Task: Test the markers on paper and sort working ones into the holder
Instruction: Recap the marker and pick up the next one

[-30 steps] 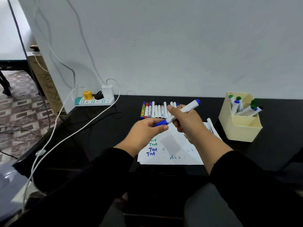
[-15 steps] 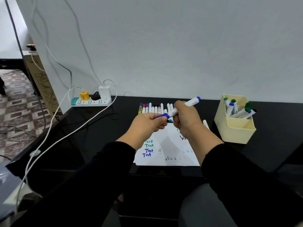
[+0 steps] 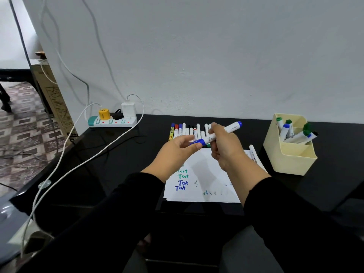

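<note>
Blue marker (image 3: 220, 133): my right hand (image 3: 226, 149) grasps the barrel, left hand (image 3: 178, 147) pinches the cap (image 3: 197, 142); pull straight, barrel steady.

Glossy black table (image 3: 137, 154), matt plastic holder (image 3: 291, 160).

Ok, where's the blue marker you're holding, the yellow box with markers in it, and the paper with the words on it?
blue marker (image 3: 230, 128): head view, on its white barrel past the right hand.
yellow box (image 3: 291, 160): head view, on its front wall.
paper (image 3: 214, 180): head view, on a bare white patch.
</note>
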